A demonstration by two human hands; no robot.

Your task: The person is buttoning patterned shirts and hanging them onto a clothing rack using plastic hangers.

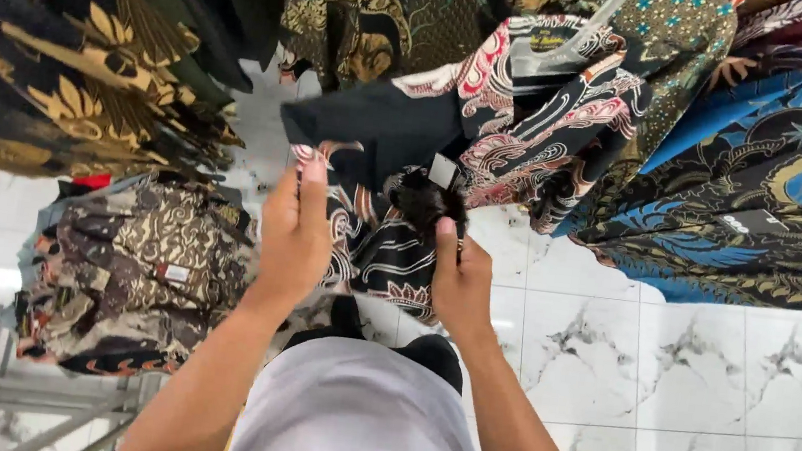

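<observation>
Grey-clad torso (pixel 353 422) below two forearms reaching up to a black patterned shirt (pixel 389 244) hanging from a rack.

Left hand (pixel 294 234) half-curled, fingers lying on the shirt's left side; right hand (pixel 460 283) pinching a dark fold just below a small white tag (pixel 443 171), thumb on top; the shirt hangs between both hands, beneath a red-and-white patterned garment (pixel 545 111); the cloth looks light, soft and limp, likely to slide, so best taken by a gathered fold or a hem; blue garments (pixel 780 168) crowd the right, brown folded shirts (pixel 140 266) the left; open marble floor (pixel 708 361) lies lower right.
</observation>
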